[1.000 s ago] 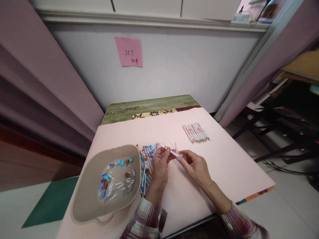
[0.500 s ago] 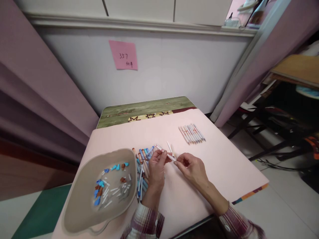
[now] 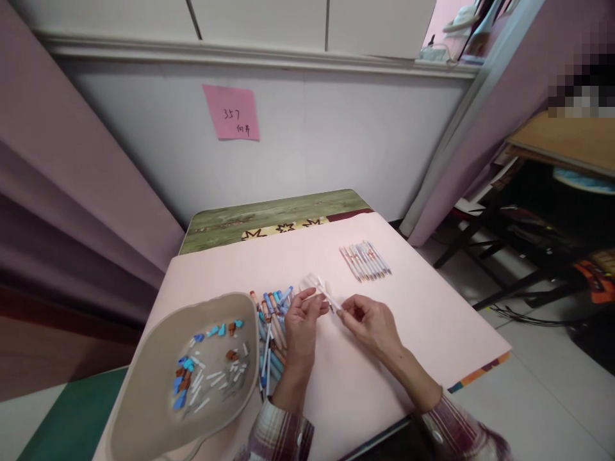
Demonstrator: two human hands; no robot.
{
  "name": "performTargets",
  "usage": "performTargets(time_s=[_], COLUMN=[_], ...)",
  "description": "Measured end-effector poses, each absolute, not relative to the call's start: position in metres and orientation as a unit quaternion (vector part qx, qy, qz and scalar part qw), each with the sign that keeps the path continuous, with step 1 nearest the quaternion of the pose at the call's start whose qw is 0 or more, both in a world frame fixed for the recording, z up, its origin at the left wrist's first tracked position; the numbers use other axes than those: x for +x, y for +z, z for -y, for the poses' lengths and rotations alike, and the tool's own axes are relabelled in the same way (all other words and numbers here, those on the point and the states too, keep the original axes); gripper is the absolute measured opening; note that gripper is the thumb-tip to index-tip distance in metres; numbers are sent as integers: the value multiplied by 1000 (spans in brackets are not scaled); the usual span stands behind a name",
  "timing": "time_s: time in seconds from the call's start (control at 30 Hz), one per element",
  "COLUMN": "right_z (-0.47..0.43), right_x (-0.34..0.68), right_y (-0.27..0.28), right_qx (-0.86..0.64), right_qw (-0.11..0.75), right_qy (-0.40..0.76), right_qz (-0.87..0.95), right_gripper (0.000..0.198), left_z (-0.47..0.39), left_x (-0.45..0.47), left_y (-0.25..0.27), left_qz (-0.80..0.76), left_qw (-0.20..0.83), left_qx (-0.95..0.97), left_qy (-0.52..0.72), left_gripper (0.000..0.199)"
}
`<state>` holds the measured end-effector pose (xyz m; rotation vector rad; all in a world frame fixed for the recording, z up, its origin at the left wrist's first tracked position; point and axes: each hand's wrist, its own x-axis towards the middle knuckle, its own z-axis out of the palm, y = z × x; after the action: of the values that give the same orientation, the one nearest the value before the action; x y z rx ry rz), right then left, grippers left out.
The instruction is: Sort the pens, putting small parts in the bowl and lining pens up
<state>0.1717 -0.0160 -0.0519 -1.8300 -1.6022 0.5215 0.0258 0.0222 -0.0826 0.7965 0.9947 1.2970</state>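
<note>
My left hand (image 3: pixel 302 323) is beside the marker pile, thumb and fingers curled around a slim pale pen barrel (image 3: pixel 310 280) that is smeared by motion. My right hand (image 3: pixel 372 325) pinches the near end of a thin white pen piece (image 3: pixel 328 294), which slants up and away between the two hands. The fingertips of both hands are close together above the pink table. Whether the pieces are joined cannot be made out. Left of my left hand lies a pile of blue, brown and white markers (image 3: pixel 273 320).
A beige basin (image 3: pixel 144 358) at the left holds blue and brown caps and small white and grey pieces. A row of slim pens (image 3: pixel 366 261) lies at the right on the pink table cover (image 3: pixel 384 378). A pink note (image 3: pixel 232 113) is on the wall.
The pen barrel at my left fingers has swung and is now blurred; my left fingers have loosened and spread a little. My right hand stays nearly in place. The whole view has shifted slightly.
</note>
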Motion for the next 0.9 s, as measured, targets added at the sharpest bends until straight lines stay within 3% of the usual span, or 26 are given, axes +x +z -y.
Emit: performTargets(time_s=[0.13, 0.33, 0.53, 0.77, 0.9], right_z=[-22, -66, -61, -47, -47], right_x=[198, 206, 208, 184, 158], right_y=[-50, -63, -71, -67, -65], right_qx=[-795, -839, -845, -771, -748], right_qw=[249, 135, 127, 198, 156], right_qy=[103, 97, 74, 123, 125], right_qz=[543, 518, 513, 593, 634], right_gripper=[20, 23, 27, 19, 19], left_z=[-22, -22, -23, -25, -25], left_x=[26, 20, 17, 13, 12], left_y=[-83, -87, -83, -76, -73], left_qz=[-444, -465, -477, -487, -498], left_qw=[576, 517, 486, 435, 407], left_qx=[375, 404, 371, 357, 357], left_qy=[575, 595, 632, 668, 678], left_gripper=[32, 26, 23, 21, 20])
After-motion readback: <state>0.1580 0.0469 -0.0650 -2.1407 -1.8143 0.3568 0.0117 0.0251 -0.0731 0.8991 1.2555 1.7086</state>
